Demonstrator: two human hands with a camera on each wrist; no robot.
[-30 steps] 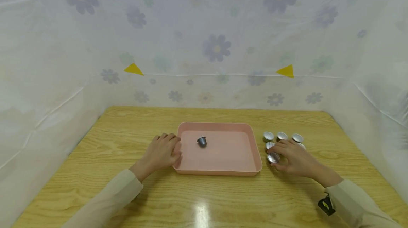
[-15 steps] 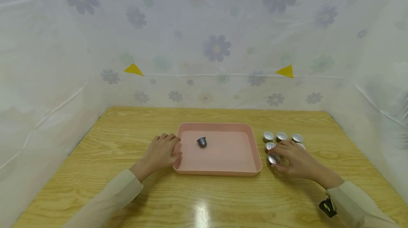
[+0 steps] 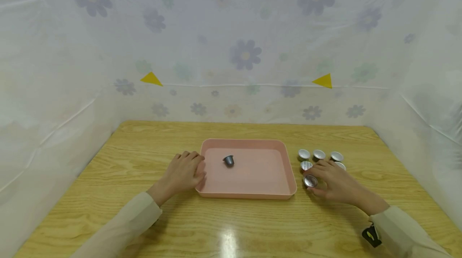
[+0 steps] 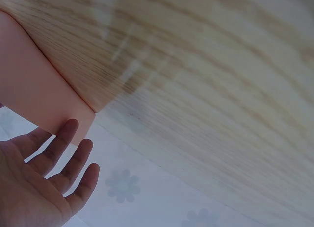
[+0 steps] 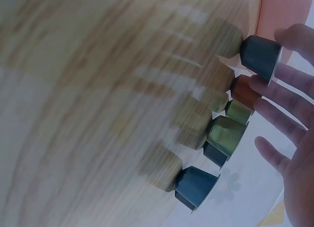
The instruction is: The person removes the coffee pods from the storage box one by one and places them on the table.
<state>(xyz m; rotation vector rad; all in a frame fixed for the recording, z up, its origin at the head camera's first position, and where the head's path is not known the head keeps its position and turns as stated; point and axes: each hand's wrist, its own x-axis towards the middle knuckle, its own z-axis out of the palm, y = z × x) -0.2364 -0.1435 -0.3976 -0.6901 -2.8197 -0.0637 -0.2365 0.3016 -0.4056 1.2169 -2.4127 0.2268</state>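
My right hand (image 3: pixel 335 182) pinches a dark coffee capsule (image 5: pixel 260 56) between thumb and fingers. Its silver lid faces up in the head view. Beside that hand, several more capsules stand lid-up; the right wrist view shows an orange-brown capsule (image 5: pixel 244 92), a green capsule (image 5: pixel 226 135) and a blue capsule (image 5: pixel 197 185). My left hand (image 3: pixel 181 171) rests at the left rim of a pink tray (image 3: pixel 249 196), its fingers loosely bent against the wall. Inside the tray, a dark capsule (image 3: pixel 229 160) lies on its side. My right hand partly hides the capsules behind it.
The wood-grain table (image 3: pixel 231 226) carries everything. White flowered sheeting (image 3: pixel 231 29) hangs at the back and both sides, with two yellow triangles on the back. A small black clip-like thing (image 3: pixel 371 236) hangs at my right sleeve.
The capsule in my right hand has shifted slightly toward me, away from the one behind it. My left hand, the tray and the capsule in it look unmoved.
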